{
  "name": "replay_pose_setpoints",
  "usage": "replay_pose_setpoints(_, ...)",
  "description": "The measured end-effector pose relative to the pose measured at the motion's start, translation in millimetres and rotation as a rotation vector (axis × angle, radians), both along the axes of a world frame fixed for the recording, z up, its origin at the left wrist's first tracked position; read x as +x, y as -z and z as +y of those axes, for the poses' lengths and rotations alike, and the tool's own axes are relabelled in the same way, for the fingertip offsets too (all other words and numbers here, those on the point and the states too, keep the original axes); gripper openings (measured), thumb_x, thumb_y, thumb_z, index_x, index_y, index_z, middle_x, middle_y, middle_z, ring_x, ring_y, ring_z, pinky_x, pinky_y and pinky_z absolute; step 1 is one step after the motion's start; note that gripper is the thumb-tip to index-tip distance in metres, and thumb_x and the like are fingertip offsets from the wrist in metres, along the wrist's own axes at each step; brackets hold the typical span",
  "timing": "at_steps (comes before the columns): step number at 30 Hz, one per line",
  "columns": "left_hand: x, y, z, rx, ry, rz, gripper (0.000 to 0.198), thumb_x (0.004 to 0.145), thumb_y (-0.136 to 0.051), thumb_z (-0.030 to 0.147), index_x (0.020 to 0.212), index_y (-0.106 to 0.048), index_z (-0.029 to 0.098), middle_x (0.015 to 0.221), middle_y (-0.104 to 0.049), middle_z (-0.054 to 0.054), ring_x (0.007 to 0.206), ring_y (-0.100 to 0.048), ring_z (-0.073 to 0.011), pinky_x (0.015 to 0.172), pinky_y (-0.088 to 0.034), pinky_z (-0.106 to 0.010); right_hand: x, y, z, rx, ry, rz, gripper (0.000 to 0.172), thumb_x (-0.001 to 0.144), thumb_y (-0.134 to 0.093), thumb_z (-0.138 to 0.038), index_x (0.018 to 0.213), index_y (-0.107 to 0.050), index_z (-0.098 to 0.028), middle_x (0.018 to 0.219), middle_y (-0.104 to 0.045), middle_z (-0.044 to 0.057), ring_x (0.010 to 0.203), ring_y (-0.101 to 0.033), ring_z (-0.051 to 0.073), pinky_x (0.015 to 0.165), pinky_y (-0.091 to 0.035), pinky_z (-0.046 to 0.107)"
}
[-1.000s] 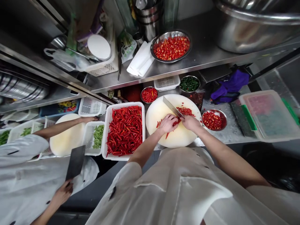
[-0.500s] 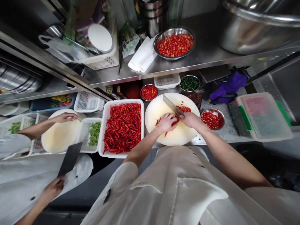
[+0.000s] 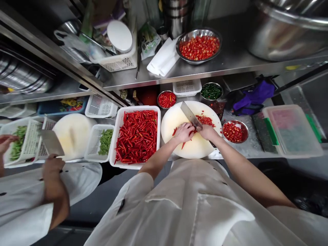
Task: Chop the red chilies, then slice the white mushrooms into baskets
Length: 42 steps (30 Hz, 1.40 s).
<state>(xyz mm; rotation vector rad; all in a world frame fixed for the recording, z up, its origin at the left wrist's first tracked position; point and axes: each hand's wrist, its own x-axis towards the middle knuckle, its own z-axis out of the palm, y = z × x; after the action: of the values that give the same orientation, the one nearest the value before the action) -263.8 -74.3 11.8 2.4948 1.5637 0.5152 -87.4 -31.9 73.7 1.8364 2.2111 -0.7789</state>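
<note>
On the round white cutting board (image 3: 171,119) my left hand (image 3: 184,132) presses down with bent fingers on a few red chilies (image 3: 183,145), partly hidden under it. My right hand (image 3: 207,132) grips a cleaver (image 3: 189,112) by its handle, and the blade lies slantwise close to my left fingertips. Chopped red chili pieces (image 3: 206,120) lie on the board beyond the blade. Left of the board, a white basket (image 3: 112,150) holds many whole red chilies (image 3: 138,136). To the right is a steel bowl (image 3: 246,132) of cut chilies.
At left, a co-worker's hand (image 3: 53,165) holds another cleaver (image 3: 52,141) by a second round board (image 3: 77,126). Bowls of red (image 3: 166,99) and green chilies (image 3: 211,91) stand behind my board. A steel shelf (image 3: 230,66) overhangs the counter. A lidded plastic box (image 3: 294,131) sits at right.
The whole view has shifted slightly. My hands keep nearly the same place on the board. The co-worker's cleaver has risen to their board, and their other hand has moved left to the green vegetables.
</note>
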Motion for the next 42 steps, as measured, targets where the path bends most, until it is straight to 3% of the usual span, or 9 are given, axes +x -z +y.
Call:
replay_pose_setpoints(9, -2, 2.9, -3, 0.021, 0.0, 0.02, 0.018, 0.098, -0.06, 0.03, 0.111, -0.071, 0.024, 0.123, -0.065, -0.009, 0.124, -0.053, -0.0284, 0.106, -0.048, -0.044, -9, -14.5, 6, 0.054, 0.01, 0.025, 0.044, 0.108, -0.047, -0.037, 0.127, -0.073, -0.007, 0.127, -0.075, 0.024, 0.122, -0.07, 0.03, 0.094, -0.05, 0.029)
replay_pose_setpoints(13, -3, 3.3, -7, 0.045, -0.054, 0.011, 0.017, 0.099, -0.059, 0.031, 0.111, -0.071, 0.025, 0.123, -0.067, -0.008, 0.125, -0.053, -0.029, 0.109, -0.045, -0.046, -3, -9.7, -4, 0.05, -0.026, 0.002, 0.046, 0.109, -0.043, -0.037, 0.126, -0.073, -0.007, 0.126, -0.075, 0.025, 0.121, -0.07, 0.031, 0.094, -0.05, 0.031)
replay_pose_setpoints(25, -5, 0.8, -7, 0.007, -0.024, 0.006, 0.019, 0.097, -0.059, 0.028, 0.112, -0.071, 0.026, 0.122, -0.067, -0.008, 0.127, -0.052, -0.028, 0.111, -0.045, -0.045, -7, -5.7, -17, 0.018, 0.035, 0.012, 0.048, 0.11, -0.041, -0.041, 0.13, -0.071, -0.009, 0.13, -0.073, 0.025, 0.122, -0.07, 0.031, 0.097, -0.049, 0.033)
replay_pose_setpoints(42, -13, 1.4, -9, -0.019, 0.002, -0.028, 0.018, 0.096, -0.058, 0.026, 0.108, -0.071, 0.024, 0.118, -0.066, -0.009, 0.122, -0.054, -0.027, 0.11, -0.047, -0.043, -18, -2.9, -15, 0.028, 0.005, 0.028, 0.047, 0.109, -0.044, -0.04, 0.125, -0.073, -0.007, 0.127, -0.075, 0.025, 0.12, -0.071, 0.03, 0.093, -0.05, 0.029)
